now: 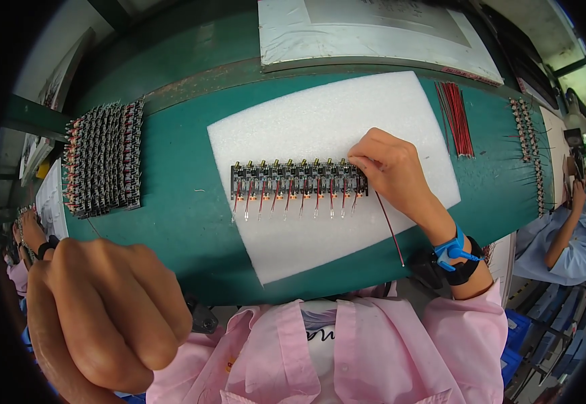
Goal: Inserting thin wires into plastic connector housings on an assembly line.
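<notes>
A row of small black circuit boards [298, 180] with brass-coloured parts along the top and short red wires along the bottom lies on a white foam sheet [320, 242]. At the right end of the row, my right hand [391, 165] is closed in a pinch, its fingertips by the last brass part. From beneath that hand a longer dark red wire [391, 229] runs down past the foam's lower edge; its upper end is hidden. My left hand [108, 310] is a fist, large and close at lower left, away from the boards. Whatever it may hold is hidden.
Stacked circuit board rows [104, 158] stand on the green mat [172, 236] at left. To the right lie a bundle of red wires [456, 121] and strips of small parts [527, 145]. A white panel [374, 34] borders the back. Co-workers [562, 236] sit at both sides.
</notes>
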`<state>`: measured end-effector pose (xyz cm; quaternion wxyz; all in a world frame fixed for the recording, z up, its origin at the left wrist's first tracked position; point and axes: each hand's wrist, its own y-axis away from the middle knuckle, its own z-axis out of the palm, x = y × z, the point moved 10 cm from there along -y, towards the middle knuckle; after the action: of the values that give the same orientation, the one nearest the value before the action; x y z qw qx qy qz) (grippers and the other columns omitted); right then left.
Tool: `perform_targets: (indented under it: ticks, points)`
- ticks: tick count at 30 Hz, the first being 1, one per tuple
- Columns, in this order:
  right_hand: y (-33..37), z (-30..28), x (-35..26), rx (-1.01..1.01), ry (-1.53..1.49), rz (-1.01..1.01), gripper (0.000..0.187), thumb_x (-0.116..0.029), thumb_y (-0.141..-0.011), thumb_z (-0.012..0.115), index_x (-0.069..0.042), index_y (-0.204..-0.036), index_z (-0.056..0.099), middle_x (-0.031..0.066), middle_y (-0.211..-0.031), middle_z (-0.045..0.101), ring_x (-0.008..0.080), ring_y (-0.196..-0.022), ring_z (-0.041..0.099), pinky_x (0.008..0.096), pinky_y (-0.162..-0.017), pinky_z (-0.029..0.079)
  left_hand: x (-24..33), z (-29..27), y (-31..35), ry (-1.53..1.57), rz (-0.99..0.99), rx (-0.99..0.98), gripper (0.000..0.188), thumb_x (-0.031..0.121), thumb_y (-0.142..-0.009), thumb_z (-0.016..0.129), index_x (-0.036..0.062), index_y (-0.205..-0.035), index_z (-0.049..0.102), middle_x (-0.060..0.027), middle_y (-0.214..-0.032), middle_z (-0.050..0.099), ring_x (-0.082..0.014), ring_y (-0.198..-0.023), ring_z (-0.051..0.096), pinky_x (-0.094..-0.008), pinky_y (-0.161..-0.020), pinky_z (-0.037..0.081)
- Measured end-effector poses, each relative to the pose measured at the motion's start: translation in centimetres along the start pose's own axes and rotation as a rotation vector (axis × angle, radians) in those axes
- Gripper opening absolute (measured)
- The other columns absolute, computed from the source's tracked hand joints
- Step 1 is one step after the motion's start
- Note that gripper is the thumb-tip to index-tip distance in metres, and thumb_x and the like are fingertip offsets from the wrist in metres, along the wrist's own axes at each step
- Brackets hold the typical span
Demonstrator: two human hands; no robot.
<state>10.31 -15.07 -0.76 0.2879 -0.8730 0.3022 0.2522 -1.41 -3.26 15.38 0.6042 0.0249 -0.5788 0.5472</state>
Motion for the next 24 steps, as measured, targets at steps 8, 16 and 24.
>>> perform_targets:
  ticks: [8, 16, 24]
  points:
    - [-0.3, 0.2, -0.4, -0.055, -0.021, -0.002, 0.008, 0.005, -0.064, 0.059, 0.000, -0.069, 0.057, 0.0079, -0.066, 0.053, 0.0203, -0.056, 0.051, 0.0265, -0.049, 0.041, -0.1, 0.3, -0.5, -0.050, 0.050, 0.037, 0.023, 0.011, -0.078, 0.051, 0.0089, -0.055, 0.048, 0.0017, -0.045, 0.037, -0.0042, -0.032, 0.027, -0.0159, -0.027, 0.018]
    - [0.0, 0.1, 0.0, -0.147, 0.003, 0.033, 0.008, 0.004, -0.064, 0.060, 0.000, -0.071, 0.058, 0.0086, -0.070, 0.053, 0.0206, -0.059, 0.052, 0.0271, -0.050, 0.041, -7.8, -9.6, 1.9, -0.043, -0.229, 0.728, 0.034, 0.033, -0.088, 0.035, 0.0034, -0.077, 0.045, 0.0046, -0.052, 0.029, -0.0020, -0.039, 0.020, -0.0169, -0.033, 0.017]
    - [-1.5, -1.9, -0.8, -0.041, -0.135, 0.087, 0.005, -0.002, -0.070, 0.057, 0.001, -0.075, 0.058, 0.0059, -0.068, 0.055, 0.0147, -0.059, 0.051, 0.0234, -0.050, 0.040, -16.4, -12.2, 3.6, 0.063, -0.418, 0.944, 0.031, 0.029, -0.088, 0.037, 0.0005, -0.085, 0.049, -0.0023, -0.067, 0.048, -0.0094, -0.058, 0.048, -0.0219, -0.049, 0.038]
